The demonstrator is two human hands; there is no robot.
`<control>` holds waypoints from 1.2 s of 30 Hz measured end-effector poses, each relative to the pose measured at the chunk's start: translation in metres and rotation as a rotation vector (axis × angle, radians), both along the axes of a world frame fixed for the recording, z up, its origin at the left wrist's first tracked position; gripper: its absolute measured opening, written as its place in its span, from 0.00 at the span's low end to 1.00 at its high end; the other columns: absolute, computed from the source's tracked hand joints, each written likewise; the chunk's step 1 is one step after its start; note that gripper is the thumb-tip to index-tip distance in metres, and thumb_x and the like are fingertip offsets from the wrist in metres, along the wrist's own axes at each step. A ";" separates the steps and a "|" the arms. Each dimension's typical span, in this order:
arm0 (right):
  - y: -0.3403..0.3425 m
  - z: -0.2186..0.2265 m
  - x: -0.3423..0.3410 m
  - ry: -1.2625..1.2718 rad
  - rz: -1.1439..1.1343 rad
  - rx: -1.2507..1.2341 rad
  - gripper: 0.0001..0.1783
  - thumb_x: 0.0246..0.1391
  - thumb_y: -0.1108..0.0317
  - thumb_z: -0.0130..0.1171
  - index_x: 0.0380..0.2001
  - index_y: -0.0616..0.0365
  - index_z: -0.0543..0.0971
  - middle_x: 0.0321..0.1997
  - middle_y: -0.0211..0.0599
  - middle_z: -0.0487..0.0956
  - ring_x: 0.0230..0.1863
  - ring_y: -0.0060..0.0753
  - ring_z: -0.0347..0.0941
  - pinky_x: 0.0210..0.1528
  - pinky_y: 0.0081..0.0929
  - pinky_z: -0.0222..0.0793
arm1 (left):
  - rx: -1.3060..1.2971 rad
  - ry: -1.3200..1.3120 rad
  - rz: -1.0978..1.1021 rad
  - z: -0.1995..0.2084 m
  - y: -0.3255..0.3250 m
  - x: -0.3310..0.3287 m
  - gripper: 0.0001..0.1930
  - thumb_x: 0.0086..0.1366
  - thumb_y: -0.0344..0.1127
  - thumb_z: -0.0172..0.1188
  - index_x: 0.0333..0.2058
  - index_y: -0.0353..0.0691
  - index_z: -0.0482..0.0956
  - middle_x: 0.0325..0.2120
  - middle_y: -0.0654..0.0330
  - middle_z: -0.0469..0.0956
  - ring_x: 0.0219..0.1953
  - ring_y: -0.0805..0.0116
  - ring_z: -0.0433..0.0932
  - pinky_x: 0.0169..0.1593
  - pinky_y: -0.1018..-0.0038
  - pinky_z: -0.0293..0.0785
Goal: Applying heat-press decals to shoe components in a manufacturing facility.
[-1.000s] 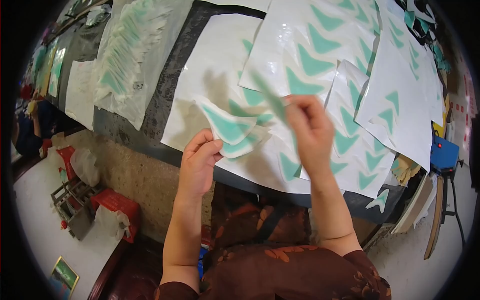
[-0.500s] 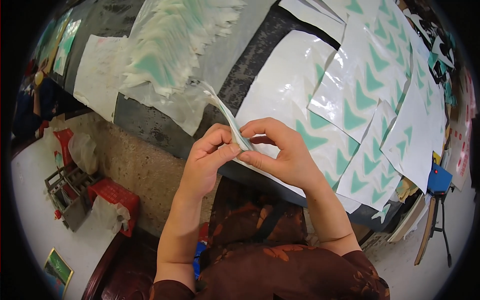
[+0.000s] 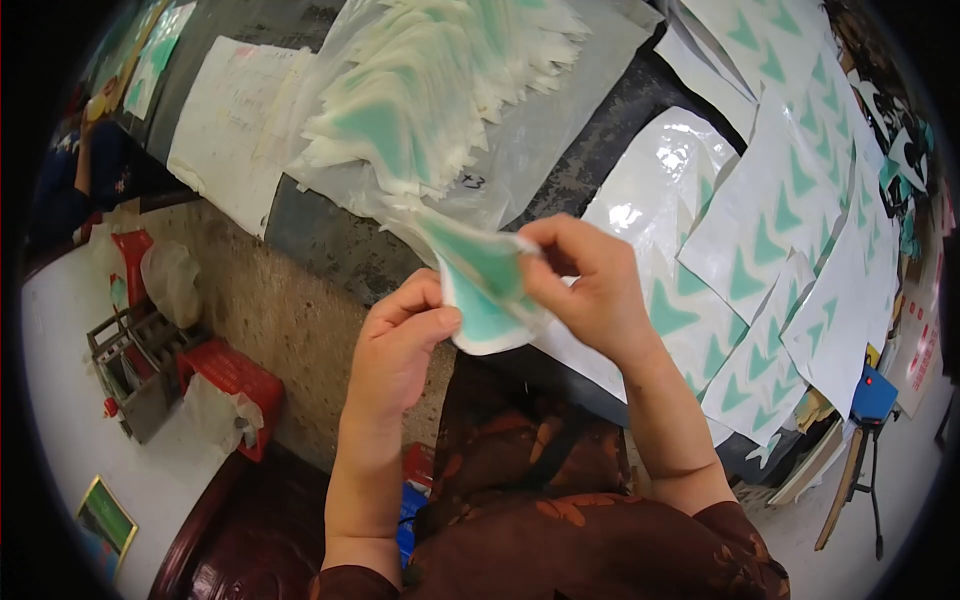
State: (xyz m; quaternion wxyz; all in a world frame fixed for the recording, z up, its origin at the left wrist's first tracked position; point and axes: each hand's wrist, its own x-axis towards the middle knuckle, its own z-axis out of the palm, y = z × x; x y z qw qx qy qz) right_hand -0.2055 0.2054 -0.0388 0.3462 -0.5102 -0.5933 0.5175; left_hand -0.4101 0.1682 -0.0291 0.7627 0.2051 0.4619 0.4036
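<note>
Between my hands is a thin, flexible white piece with a green middle [image 3: 485,312], bent open in a curve. My left hand [image 3: 393,345] pinches its left edge between thumb and fingers. At its upper right, my right hand [image 3: 588,285] is closed on the edge or a thin pale layer of it, slightly smeared by motion. The piece's far end reaches toward a fanned stack of similar green-and-white pieces [image 3: 385,135], which lies on a clear plastic sheet [image 3: 560,130] on the dark table.
White sheets printed with green swept-back shapes [image 3: 745,275] overlap on the table's right. A worn paper [image 3: 235,130] lies left of the stack. On the floor at left are a red plastic crate [image 3: 235,385] and a grey rack [image 3: 135,370]. Another person's arm [image 3: 83,160] shows far left.
The piece was seen nearly edge-on, with both hands close together at it. Now it is spread, its green face showing, and my right hand has moved up and right. The view has shifted.
</note>
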 end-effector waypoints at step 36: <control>0.113 -0.056 -0.141 0.154 -0.025 -0.198 0.15 0.59 0.64 0.52 0.44 0.63 0.74 0.32 0.28 0.75 0.34 0.17 0.66 0.38 0.18 0.63 | 0.029 0.354 0.435 -0.038 0.040 -0.084 0.15 0.64 0.28 0.55 0.50 0.36 0.73 0.42 0.62 0.74 0.42 0.73 0.74 0.51 0.76 0.71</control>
